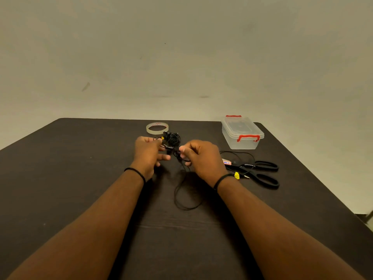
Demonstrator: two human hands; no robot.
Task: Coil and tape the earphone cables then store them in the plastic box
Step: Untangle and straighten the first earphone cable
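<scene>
Both hands pinch the tangled cable (172, 141): left hand (148, 153) at its left edge, right hand (198, 156) at its near-right. 1 loose strand trails from the right fingers toward the person. Tape (157, 128) lies just beyond the tangle; box (242, 132) far right, lid on.

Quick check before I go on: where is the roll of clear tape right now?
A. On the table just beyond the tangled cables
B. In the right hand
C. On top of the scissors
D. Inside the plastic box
A. The tape roll lies flat on the table, just behind the tangled earphone cables, and neither hand touches it.
</scene>
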